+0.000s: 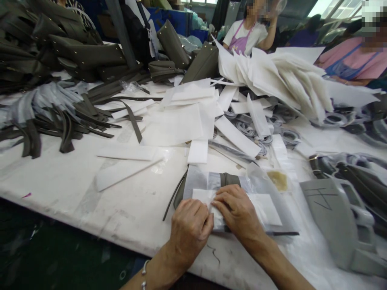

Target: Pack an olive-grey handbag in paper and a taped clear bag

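At the table's near edge lies a dark olive leather bag (230,180), partly covered by translucent wrapping (196,177). A white foam strip (267,207) lies across its near side. My left hand (192,220) is closed at the strip's left part, its fingers curled inward. Beside it, my right hand (237,206) bends its fingers onto the same strip, with the fingertips close to my left thumb. The fingers hide what exactly is pinched between the hands. A thin dark strap (173,195) sticks out at the left of the bag.
Loose white foam strips (127,152) and sheets (181,123) lie beyond my hands. Dark straps (65,131) are heaped at left, with leather bags (90,56) behind. A grey tape dispenser (329,217) stands at right. Two people (246,34) are across the table.
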A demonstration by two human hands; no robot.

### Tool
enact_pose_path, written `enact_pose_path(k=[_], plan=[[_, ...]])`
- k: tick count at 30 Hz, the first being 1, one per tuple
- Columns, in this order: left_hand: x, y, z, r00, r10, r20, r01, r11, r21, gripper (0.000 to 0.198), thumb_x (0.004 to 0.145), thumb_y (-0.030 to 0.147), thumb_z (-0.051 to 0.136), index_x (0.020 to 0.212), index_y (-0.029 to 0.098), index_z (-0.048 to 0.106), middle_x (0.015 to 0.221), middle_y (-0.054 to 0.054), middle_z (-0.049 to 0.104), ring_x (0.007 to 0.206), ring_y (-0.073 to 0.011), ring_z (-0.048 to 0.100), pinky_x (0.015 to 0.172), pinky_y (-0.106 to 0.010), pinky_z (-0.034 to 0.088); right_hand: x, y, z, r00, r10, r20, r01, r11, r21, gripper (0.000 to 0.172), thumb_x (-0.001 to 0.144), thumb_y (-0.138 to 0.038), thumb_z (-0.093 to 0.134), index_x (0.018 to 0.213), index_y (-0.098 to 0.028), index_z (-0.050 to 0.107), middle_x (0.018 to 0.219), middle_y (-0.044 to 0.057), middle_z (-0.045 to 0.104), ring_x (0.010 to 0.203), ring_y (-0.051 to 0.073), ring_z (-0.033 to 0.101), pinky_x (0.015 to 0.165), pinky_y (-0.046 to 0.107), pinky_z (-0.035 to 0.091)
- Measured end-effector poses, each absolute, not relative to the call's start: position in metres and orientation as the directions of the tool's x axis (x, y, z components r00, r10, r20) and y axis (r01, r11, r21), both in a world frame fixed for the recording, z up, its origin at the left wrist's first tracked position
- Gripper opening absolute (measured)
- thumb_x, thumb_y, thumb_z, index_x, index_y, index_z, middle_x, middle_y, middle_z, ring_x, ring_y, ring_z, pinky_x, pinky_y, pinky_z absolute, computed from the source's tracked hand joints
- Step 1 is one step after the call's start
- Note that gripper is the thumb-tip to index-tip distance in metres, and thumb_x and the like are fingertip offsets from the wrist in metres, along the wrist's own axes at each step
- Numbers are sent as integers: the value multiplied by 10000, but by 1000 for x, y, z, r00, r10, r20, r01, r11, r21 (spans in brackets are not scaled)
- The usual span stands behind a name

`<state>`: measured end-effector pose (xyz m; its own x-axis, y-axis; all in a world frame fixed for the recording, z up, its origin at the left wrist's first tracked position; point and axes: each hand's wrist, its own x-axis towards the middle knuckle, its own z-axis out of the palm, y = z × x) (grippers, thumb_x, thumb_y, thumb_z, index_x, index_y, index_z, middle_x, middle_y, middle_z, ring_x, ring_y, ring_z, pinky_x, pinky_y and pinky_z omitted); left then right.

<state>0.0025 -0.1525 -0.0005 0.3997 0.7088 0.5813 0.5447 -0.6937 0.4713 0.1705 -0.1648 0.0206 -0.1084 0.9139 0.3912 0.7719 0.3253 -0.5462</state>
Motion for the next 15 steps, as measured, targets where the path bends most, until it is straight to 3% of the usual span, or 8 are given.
enact_pose_path(k=[11, 14, 15], plan=[[1, -153, 5, 422, 699, 577, 552, -703, 448, 193, 907, 177, 577, 735, 175, 487, 679, -11, 533, 677, -163, 505, 681, -337, 397, 171, -164, 9, -83, 933, 351, 773, 282, -568, 147, 881, -100, 597, 768, -156, 521, 852, 58, 555, 832, 203, 460, 765, 361, 329], [-2, -160, 11, 442, 615, 653, 503, -773, 387, 26, 893, 125, 583, 887, 150, 577, 902, -47, 652, 904, -177, 599, 897, -369, 446, 172, -162, 6, -88, 941, 326, 784, 267, -559, 141, 867, -98, 610, 766, -156, 530, 840, 54, 555, 820, 204, 454, 758, 358, 318], [-3, -165, 12, 463, 576, 674, 480, -802, 356, 86, 889, 107, 581, 964, 143, 601, 1006, -58, 669, 1015, -187, 599, 991, -390, 418, 173, -161, 5, -89, 943, 321, 786, 265, -559, 141, 863, -97, 612, 763, -156, 532, 834, 53, 555, 815, 204, 454, 754, 355, 317]])
